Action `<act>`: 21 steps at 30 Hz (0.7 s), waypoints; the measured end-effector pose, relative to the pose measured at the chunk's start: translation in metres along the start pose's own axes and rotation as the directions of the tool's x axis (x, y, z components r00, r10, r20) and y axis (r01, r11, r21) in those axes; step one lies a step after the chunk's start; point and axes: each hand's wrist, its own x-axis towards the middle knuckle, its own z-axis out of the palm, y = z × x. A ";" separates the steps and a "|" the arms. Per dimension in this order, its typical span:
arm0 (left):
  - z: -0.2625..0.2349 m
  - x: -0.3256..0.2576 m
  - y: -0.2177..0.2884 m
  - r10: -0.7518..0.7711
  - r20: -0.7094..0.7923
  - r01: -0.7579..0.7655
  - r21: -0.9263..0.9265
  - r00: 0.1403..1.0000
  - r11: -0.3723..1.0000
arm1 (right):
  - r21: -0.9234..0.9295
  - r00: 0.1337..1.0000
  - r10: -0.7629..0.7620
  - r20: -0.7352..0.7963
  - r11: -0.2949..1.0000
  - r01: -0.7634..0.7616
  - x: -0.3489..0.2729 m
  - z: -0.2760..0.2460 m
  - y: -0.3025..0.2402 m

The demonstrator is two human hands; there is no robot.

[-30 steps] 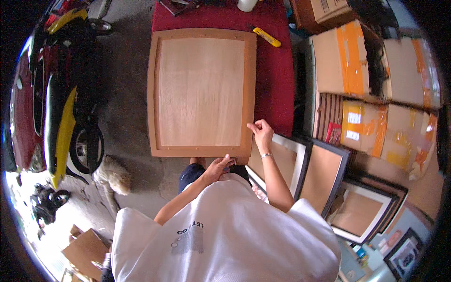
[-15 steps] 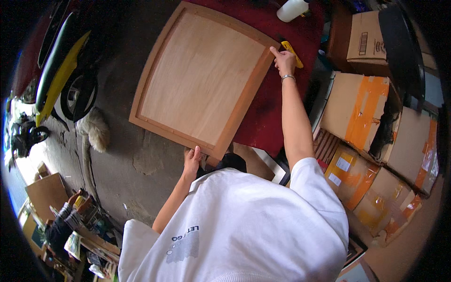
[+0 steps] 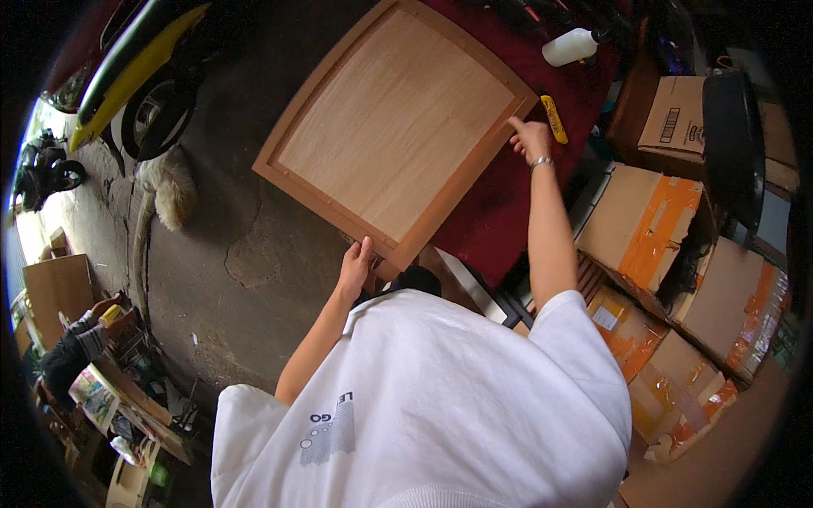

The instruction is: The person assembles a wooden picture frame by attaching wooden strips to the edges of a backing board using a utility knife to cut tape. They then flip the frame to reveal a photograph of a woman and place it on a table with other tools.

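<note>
A framed wooden panel (image 3: pixel 398 118) lies tilted in front of me, with a light flat middle and a darker raised border. Its far part rests over a dark red cloth (image 3: pixel 487 241). My left hand (image 3: pixel 354 269) is closed on the near edge, thumb on top and fingers hidden underneath. At the right edge, near the far right corner, my right hand (image 3: pixel 532 142) grips the border with its thumb on top and the other fingers curled. A yellow box cutter (image 3: pixel 554 119) lies on the cloth just beyond my right hand.
A white bottle (image 3: pixel 570 47) lies at the far right of the cloth. Cardboard boxes (image 3: pixel 627 216) with orange tape are stacked on the right. On the left are a motorbike wheel (image 3: pixel 158 118), a fluffy pale duster (image 3: pixel 169 186) and a person (image 3: pixel 72 351) among wooden pieces.
The whole view has shifted, so the panel and both hands sit further right. My hands stay on the same edges, the right one turned slightly at the border.
</note>
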 end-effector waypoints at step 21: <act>0.035 -0.007 -0.035 0.417 -0.078 -0.395 0.198 0.906 0.897 | -0.508 0.741 -0.553 -0.382 0.795 0.331 -0.055 -0.040 0.011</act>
